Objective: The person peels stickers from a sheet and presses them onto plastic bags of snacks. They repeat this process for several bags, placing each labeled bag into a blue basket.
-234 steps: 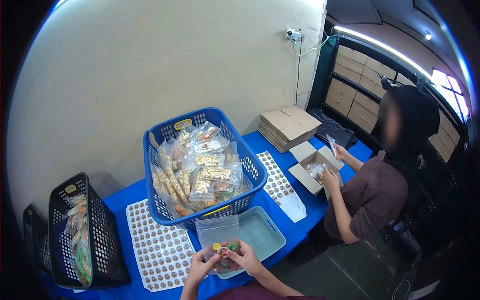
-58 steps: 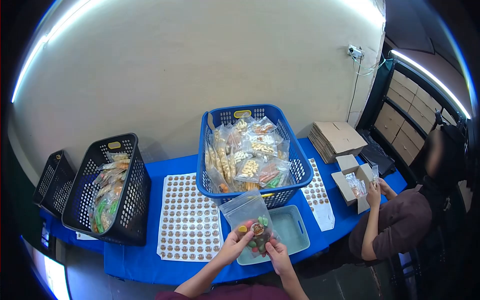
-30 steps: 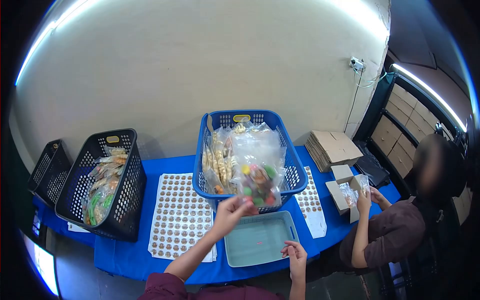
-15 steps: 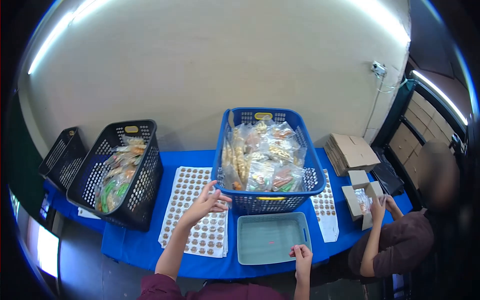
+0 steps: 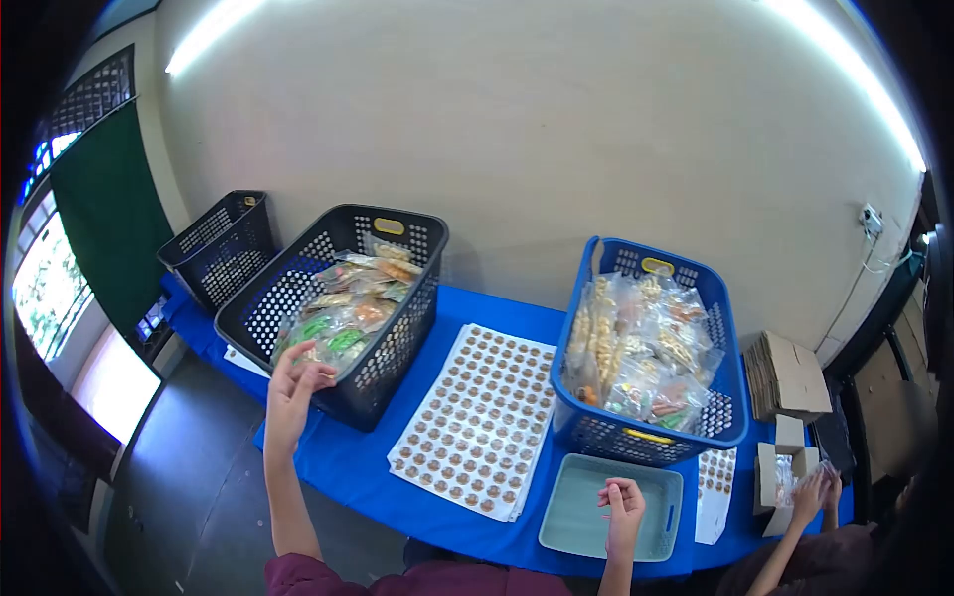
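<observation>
My left hand (image 5: 294, 385) is at the front rim of a large black basket (image 5: 399, 343), fingers bent but apart, close to its clear packets. Those packets (image 5: 343, 333) hold green, orange and pale pieces. Above a shallow grey-green tray (image 5: 566, 536) is my right hand (image 5: 624, 505), its fingers curled in. Whatever they may hold is too small to make out. Behind the tray stands a blue basket (image 5: 646, 449) filled with clear packets (image 5: 641, 343) of pale, curly pieces.
Sheets of round brown stickers (image 5: 477, 417) lie on the blue cloth (image 5: 363, 467); another sticker sheet (image 5: 714, 497) is right of the tray. A second black basket (image 5: 224, 248) stands far left. Flattened cartons (image 5: 790, 372) and an open carton (image 5: 788, 467) with a co-worker's hands (image 5: 817, 489) are on the right.
The view has turned left. My left hand has moved from beside the blue basket to the large black basket. My right hand stays over the tray; a small red strip there no longer shows.
</observation>
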Demonstrator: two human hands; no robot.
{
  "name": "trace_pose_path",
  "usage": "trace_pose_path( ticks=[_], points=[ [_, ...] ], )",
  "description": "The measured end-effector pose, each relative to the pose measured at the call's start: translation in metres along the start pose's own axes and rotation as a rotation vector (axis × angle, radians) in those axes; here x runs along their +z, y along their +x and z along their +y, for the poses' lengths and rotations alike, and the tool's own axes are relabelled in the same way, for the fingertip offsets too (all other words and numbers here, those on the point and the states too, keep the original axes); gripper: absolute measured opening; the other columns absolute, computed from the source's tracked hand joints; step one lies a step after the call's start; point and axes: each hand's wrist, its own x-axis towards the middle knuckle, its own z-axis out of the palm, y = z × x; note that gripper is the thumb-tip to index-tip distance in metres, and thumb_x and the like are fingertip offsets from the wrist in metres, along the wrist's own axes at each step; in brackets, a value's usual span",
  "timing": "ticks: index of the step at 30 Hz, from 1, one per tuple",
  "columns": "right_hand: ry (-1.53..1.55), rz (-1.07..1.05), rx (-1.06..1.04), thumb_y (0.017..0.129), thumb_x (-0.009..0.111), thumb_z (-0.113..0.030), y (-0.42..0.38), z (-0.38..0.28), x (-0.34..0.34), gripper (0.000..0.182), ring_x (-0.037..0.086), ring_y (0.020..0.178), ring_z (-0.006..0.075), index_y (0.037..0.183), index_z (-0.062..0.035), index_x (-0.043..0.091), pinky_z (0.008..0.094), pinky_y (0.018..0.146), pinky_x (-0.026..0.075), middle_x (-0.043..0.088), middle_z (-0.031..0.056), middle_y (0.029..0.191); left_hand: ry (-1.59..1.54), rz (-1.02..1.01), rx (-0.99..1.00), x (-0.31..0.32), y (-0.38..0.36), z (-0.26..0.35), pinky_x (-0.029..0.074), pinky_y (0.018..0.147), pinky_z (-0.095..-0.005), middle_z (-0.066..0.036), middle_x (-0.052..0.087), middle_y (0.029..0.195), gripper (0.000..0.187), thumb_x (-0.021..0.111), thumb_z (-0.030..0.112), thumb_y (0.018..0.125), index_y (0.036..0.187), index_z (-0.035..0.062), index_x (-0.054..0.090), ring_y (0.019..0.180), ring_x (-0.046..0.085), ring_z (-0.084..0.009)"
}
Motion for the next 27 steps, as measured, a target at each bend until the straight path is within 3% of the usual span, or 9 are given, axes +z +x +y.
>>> trace_pose_path(
  ticks=[4,12,15,17,21,23,27],
  points=[
    [0.074,-0.055,-0.054,0.084,0.050,-0.006,0.008,0.015,0.033,0.011,0.052,0.063,0.0098,0.088,0.0025,0.055,0.0210,0.057,0.042,0.056,0.0064,0.071,0.109,0.070,0.055,-0.041,0.023,0.004,0.045,0.071,-0.0230,-0.008,0.060,0.083,0.028,0.046,0.014,0.089,0.114,0.0005,0.044,0.076,0.057,-0.0119],
    [0.088,-0.066,-0.038,0.085,0.050,-0.007,0.007,0.026,0.117,0.011,0.051,0.061,0.0097,0.085,0.0021,0.055,0.0210,0.056,0.042,0.056,0.0064,0.068,0.224,-0.131,0.105,-0.081,0.118,-0.022,0.045,0.069,-0.0231,-0.007,0.060,0.080,0.021,0.046,0.010,0.088,0.105,-0.0005,0.049,0.075,0.057,-0.0110],
    [0.075,-0.064,-0.049,0.085,0.050,-0.008,0.002,0.029,0.142,0.011,0.051,0.060,0.0093,0.084,0.0021,0.055,0.0209,0.056,0.042,0.056,0.0061,0.068,0.251,-0.275,0.084,-0.076,0.161,-0.072,0.046,0.071,-0.0238,-0.008,0.061,0.080,0.020,0.047,0.010,0.087,0.104,-0.0002,0.051,0.077,0.058,-0.0106],
    [0.060,-0.039,-0.071,0.085,0.050,-0.008,-0.002,0.024,0.158,0.011,0.051,0.061,0.0091,0.084,0.0021,0.054,0.0208,0.057,0.042,0.055,0.0059,0.069,0.333,-0.412,0.061,-0.066,0.178,-0.113,0.046,0.072,-0.0276,-0.013,0.062,0.083,0.023,0.051,0.014,0.084,0.102,0.0001,0.052,0.080,0.060,-0.0174],
    [0.035,0.038,-0.095,0.085,0.049,-0.007,-0.020,0.014,0.180,0.011,0.049,0.061,0.0084,0.085,0.0017,0.054,0.0201,0.057,0.041,0.055,0.0051,0.070,0.802,-0.796,0.243,-0.059,0.212,-0.162,0.044,0.079,-0.0351,-0.018,0.057,0.096,0.028,0.056,0.018,0.078,0.100,0.0005,0.054,0.089,0.057,-0.0292],
    [0.022,0.121,-0.092,0.085,0.049,-0.008,-0.031,0.022,0.179,0.011,0.049,0.060,0.0081,0.085,0.0015,0.054,0.0198,0.056,0.041,0.055,0.0050,0.069,0.980,-0.855,0.247,-0.062,0.239,-0.191,0.042,0.085,-0.0390,-0.020,0.051,0.109,0.031,0.057,0.020,0.076,0.099,0.0005,0.055,0.096,0.052,-0.0348],
    [-0.033,0.281,-0.064,0.086,0.050,-0.009,-0.057,0.045,0.174,0.011,0.049,0.058,0.0077,0.085,0.0011,0.054,0.0191,0.055,0.040,0.055,0.0048,0.069,1.278,-0.695,0.292,-0.066,0.300,-0.275,0.040,0.087,-0.0398,-0.015,0.043,0.123,0.027,0.055,0.017,0.074,0.097,0.0029,0.058,0.105,0.046,-0.0333]
  ],
)
